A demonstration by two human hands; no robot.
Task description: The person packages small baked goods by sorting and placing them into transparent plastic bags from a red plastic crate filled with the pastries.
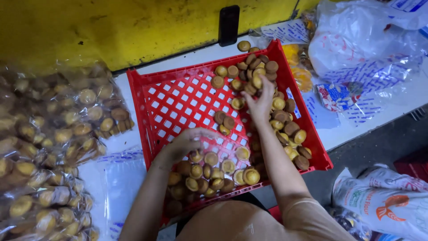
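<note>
Cakes, small, round and golden, are spread along the near and right sides of a red crate; some are covered by the curled left hand; others are touched by the right hand, fingers spread; bagged cakes are piled left; plastic bags lie right.

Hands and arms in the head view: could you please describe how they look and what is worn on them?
Both forearms are bare, with no gloves, watch or rings visible on the left hand or right hand. A tan short sleeve covers the right upper arm.
</note>
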